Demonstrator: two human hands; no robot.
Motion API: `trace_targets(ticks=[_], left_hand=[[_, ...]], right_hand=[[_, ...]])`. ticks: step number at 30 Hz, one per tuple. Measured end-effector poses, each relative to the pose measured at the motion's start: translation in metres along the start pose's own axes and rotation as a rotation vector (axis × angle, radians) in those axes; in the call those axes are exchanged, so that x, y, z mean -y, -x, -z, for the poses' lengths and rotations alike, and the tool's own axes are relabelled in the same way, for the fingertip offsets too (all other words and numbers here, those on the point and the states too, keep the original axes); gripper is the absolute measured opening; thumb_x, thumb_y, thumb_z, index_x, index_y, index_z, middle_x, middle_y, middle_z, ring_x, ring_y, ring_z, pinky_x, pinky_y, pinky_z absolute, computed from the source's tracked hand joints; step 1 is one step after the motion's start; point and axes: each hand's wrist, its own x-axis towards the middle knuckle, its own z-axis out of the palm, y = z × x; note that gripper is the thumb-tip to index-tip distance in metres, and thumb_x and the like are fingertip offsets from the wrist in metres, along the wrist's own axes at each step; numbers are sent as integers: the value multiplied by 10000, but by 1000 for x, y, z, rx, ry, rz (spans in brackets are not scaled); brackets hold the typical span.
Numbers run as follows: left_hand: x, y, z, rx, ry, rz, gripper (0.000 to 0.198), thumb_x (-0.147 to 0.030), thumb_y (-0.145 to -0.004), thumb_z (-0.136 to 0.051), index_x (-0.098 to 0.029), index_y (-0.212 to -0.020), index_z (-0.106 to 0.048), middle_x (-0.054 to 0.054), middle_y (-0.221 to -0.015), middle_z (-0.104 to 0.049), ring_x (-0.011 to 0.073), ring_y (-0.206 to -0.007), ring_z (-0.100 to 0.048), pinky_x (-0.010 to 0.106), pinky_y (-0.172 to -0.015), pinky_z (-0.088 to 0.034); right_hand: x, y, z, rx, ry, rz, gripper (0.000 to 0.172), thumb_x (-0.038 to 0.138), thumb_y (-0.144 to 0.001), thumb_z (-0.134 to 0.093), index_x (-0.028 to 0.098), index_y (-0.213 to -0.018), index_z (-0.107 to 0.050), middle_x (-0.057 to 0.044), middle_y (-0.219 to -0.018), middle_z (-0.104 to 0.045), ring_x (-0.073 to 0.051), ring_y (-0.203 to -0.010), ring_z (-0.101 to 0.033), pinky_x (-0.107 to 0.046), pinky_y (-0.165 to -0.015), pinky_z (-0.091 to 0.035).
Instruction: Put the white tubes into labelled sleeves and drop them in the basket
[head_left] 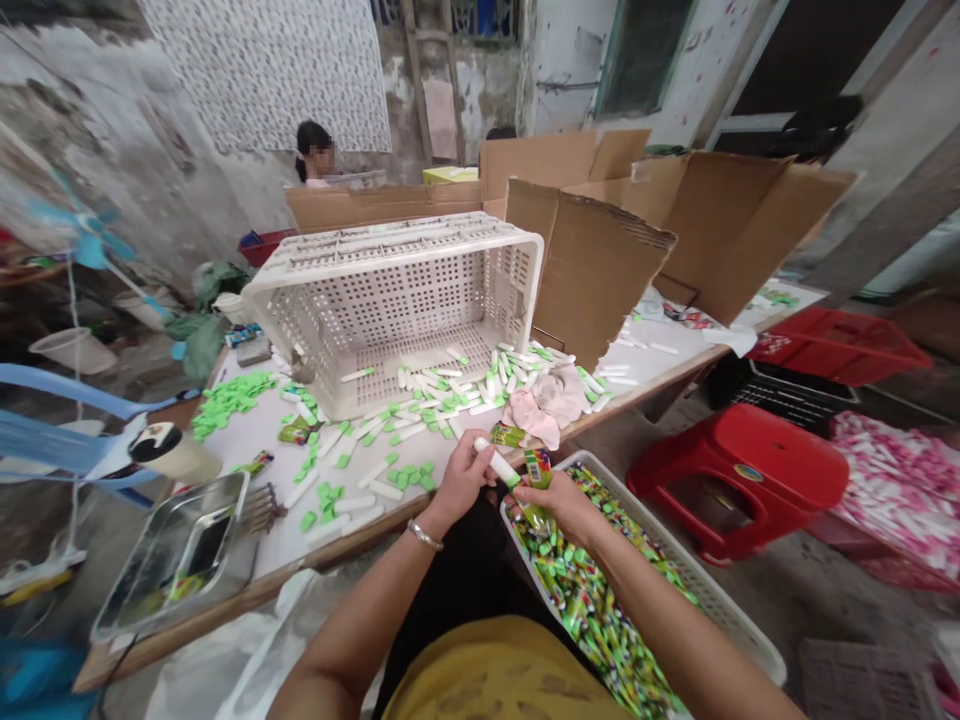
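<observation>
Yellow shirt (502, 675) below, our left hand (463, 480) wraps a white tube (499, 465), our right hand (559, 503) pinching a green packet (538, 468) to it over a crate (675, 545).

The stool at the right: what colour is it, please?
The stool is red, best seen in the head view.
</observation>
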Motion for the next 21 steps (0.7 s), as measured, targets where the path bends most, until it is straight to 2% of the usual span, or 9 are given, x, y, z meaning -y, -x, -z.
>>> trace_targets(ticks=[3, 6, 11, 15, 17, 21], left_hand=[[6, 1, 0, -19, -165, -4, 220, -388, -811, -446, -184, -886, -477, -64, -558, -406, 79, -491, -405, 192, -481, -338], [9, 6, -4, -52, -296, -61, 198, -364, -827, -417, -180, -818, -488, -45, -624, -438, 91, -581, -424, 198, -547, -347], [11, 17, -10, 61, -285, -29, 214, -374, -834, -403, -177, -826, -487, -32, -642, -495, 105, -584, -452, 212, -562, -360], [10, 17, -5, -66, -292, -49, 219, -381, -829, -411, -183, -813, -504, -35, -630, -488, 108, -595, -445, 209, -575, -349], [10, 18, -5, -100, -341, -59, 229, -378, -843, -385, -190, -850, -515, -33, -638, -500, 113, -595, -452, 214, -582, -348], [16, 25, -20, 9, -454, -142, 272, -357, -868, -343, -183, -911, -547, 11, -749, -582, 142, -683, -512, 248, -678, -379]], right_hand=[[3, -1, -3, -36, 18, 3, 306, 374, -501, -772, 115, -632, -677, -45, -560, -647, -138, -493, -549, -278, -547, -431], [5, -3, -6, -23, 37, 13, 324, 384, -487, -776, 113, -635, -677, -38, -535, -630, -133, -479, -535, -280, -542, -425], [7, -6, -9, 33, 78, 87, 271, 387, -547, -747, 136, -602, -660, -13, -557, -617, -127, -531, -537, -263, -574, -423], [7, -5, 0, 58, 206, 92, 284, 393, -581, -720, 138, -700, -685, -15, -618, -633, -137, -557, -540, -270, -588, -423], [8, -4, 4, 67, 270, 99, 264, 389, -590, -710, 141, -677, -685, -3, -601, -624, -135, -561, -531, -269, -600, -414], [6, -1, 7, 52, 359, 147, 268, 400, -600, -698, 137, -647, -677, -3, -612, -624, -147, -603, -533, -271, -634, -406]])
